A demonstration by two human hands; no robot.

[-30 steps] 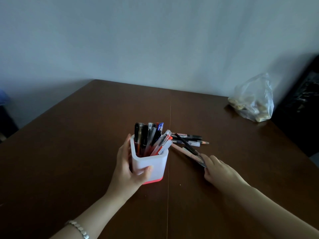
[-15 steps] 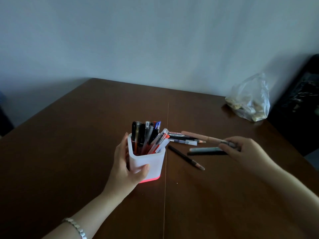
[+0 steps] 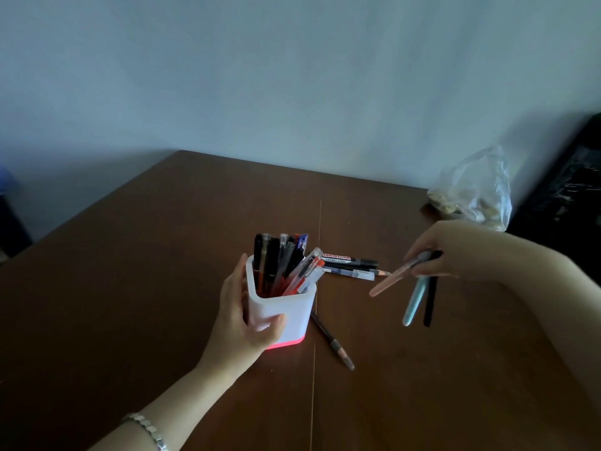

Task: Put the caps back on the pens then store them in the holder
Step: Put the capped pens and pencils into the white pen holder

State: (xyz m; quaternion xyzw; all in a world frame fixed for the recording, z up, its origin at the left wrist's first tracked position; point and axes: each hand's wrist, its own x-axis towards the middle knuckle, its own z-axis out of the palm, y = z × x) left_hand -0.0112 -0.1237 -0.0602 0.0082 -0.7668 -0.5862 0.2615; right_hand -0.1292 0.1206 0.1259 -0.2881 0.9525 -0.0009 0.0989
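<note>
**At three o'clock of the holder, three pens aloft**

On the brown wooden desk [image 3: 156,288], wraps the left grip [image 3: 239,320] round the white square plastic holder with the glowing pink base [image 3: 289,315], thumb on the near wall, fingers on the nine o'clock side. Off at three o'clock from it, well apart and above the desk, pinches in the right grip [image 3: 461,249] three pens by their upper ends: a pale pink pen [image 3: 392,279], a light blue pen [image 3: 413,301] and a black pen [image 3: 429,304]. Aims the pink one toward eight o'clock, at the holder; hangs the blue and black ones toward six o'clock, nearly upright. Cannot tell whether caps are on. Likely calls for a carry toward nine o'clock and a tip-down entry into a mouth already crowded with standing pens [image 3: 279,265] leaning toward two o'clock. Lying just beside the holder: a black whiteboard marker [image 3: 348,259] and a dark pencil [image 3: 331,341].
</note>
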